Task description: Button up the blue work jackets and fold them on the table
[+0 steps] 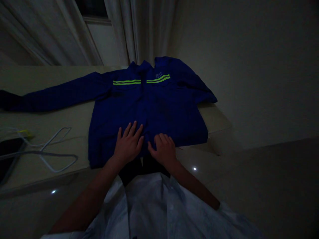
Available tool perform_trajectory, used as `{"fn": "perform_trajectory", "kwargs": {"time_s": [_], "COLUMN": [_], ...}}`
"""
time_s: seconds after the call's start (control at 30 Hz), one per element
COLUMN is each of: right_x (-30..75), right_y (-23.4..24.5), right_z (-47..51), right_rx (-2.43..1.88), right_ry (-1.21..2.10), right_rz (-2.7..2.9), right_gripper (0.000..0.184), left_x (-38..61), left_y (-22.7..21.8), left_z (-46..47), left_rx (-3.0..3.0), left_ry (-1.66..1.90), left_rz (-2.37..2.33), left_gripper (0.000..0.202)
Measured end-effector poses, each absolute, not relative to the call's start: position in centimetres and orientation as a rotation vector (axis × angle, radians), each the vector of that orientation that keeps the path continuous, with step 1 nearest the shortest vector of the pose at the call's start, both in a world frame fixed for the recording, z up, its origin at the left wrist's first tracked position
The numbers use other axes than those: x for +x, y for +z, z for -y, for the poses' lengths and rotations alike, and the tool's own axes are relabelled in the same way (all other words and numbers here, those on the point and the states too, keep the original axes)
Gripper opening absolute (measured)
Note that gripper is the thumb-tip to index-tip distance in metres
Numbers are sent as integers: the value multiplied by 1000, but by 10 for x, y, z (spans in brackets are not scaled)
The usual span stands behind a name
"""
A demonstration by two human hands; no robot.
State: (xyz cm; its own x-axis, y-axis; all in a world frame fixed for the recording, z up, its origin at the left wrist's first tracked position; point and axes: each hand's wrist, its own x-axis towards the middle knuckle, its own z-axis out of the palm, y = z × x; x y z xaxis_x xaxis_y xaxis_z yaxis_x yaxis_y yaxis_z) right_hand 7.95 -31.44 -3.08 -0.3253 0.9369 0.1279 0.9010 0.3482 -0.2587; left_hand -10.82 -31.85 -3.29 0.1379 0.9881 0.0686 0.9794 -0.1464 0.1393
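Observation:
A dark blue jacket [171, 113] with yellow-green stripes across the chest lies front side up, its collar away from me. Flat on its lower front, left of the middle, rests my left hand [129, 141], open with the fingers spread. My right hand [164, 147] is at the jacket's near hem, its fingers bent and close together over the cloth and the thumb pointing left. The fingertips' hold on the fabric is partly hidden. One sleeve stretches out to the left; the other bends down at the right side.
The jacket lies on a pale table [72, 121], its hem near the front edge. At left are a white cable [56, 141] and a dark phone-like device [10, 152]. Curtains [152, 30] hang behind, and a wall [249, 76] stands at right. The light is dim.

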Motion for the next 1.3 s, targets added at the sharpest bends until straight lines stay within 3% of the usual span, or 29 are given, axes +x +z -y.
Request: {"fn": "perform_trajectory", "kwargs": {"time_s": [0.1, 0.37, 0.63, 0.9, 1.07, 1.3], "right_x": [82, 98, 106, 121, 167, 184], "right_y": [-30, -37, -36, -35, -29, -27], "right_z": [311, 323, 309, 301, 286, 290], "right_rx": [-1545, -1607, -1547, -1414, -1482, -1674], "right_ry": [102, -55, 91, 222, 154, 336], "right_rz": [2462, 2402, 2544, 2432, 2169, 2172], "right_gripper": [24, 39, 38, 41, 48, 48], "left_x": [-111, -112, -113, -112, -112, -112], "left_y": [-32, -32, -31, -29, -28, -30], "left_z": [314, 315, 316, 318, 317, 319], "left_rx": [2321, 2324, 2333, 2342, 2331, 2389], "left_ry": [249, 294, 280, 288, 256, 265], "left_rz": [-1999, -1955, -1902, -1904, -1908, -1918], "left_gripper": [63, 79, 95, 97, 100, 92]}}
